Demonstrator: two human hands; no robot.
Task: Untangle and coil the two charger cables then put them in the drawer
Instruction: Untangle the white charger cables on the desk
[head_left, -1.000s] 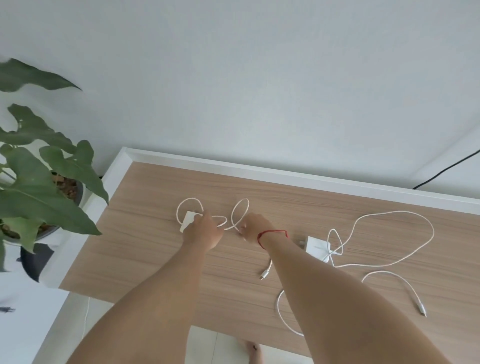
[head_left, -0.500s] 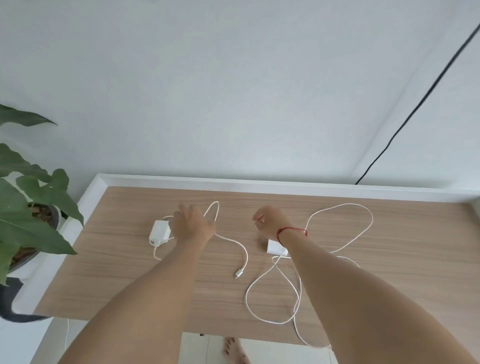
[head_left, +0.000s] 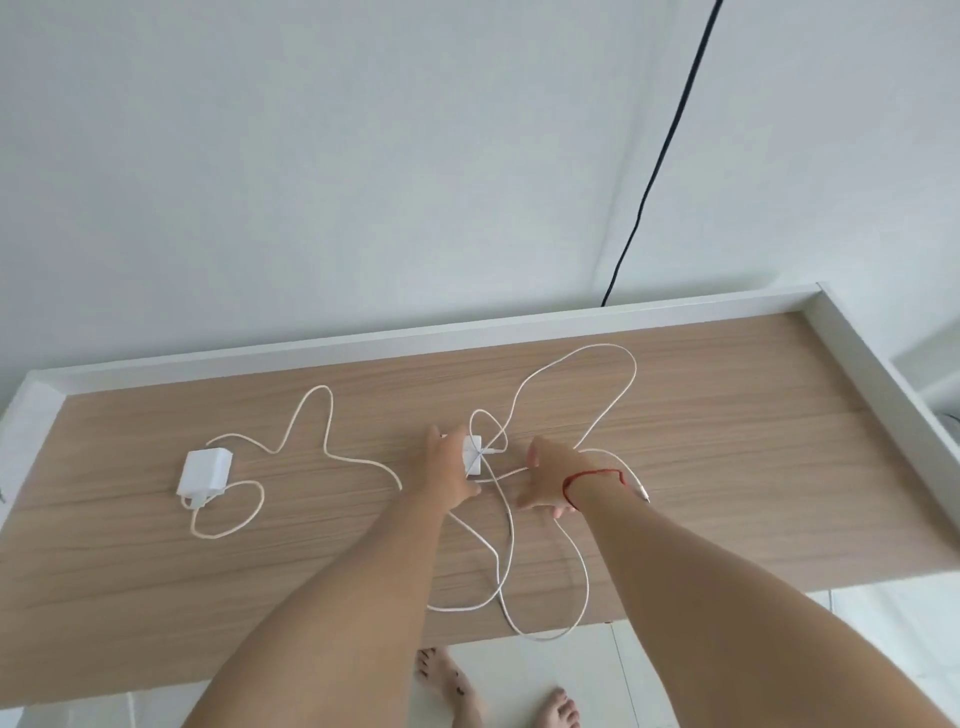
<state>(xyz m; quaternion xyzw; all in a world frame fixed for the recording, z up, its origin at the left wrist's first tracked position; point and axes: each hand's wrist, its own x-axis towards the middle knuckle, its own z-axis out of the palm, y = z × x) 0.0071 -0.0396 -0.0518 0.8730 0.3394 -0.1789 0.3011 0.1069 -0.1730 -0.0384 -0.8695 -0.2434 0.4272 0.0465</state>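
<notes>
Two white chargers lie apart on the wooden desk (head_left: 727, 467). The left charger's adapter (head_left: 202, 473) rests at the left, its cable (head_left: 317, 415) snaking loosely toward the middle. The right charger's adapter (head_left: 474, 457) sits between my hands. My left hand (head_left: 447, 470) grips this adapter from its left side. Its long cable (head_left: 618, 384) makes a big loop toward the back and more loops (head_left: 582, 571) over the front edge. My right hand (head_left: 550, 478), with a red string on the wrist, lies with fingers spread over that cable just right of the adapter.
A white raised rim (head_left: 883, 374) borders the desk at the back and right. A black cord (head_left: 665, 140) runs down the wall behind the desk. Bare feet (head_left: 452, 686) stand on the tiled floor below the front edge.
My left hand left the left charger and moved right to the other adapter. My right hand shifted to that adapter's right side. The view panned right, so the plant dropped out of sight.
</notes>
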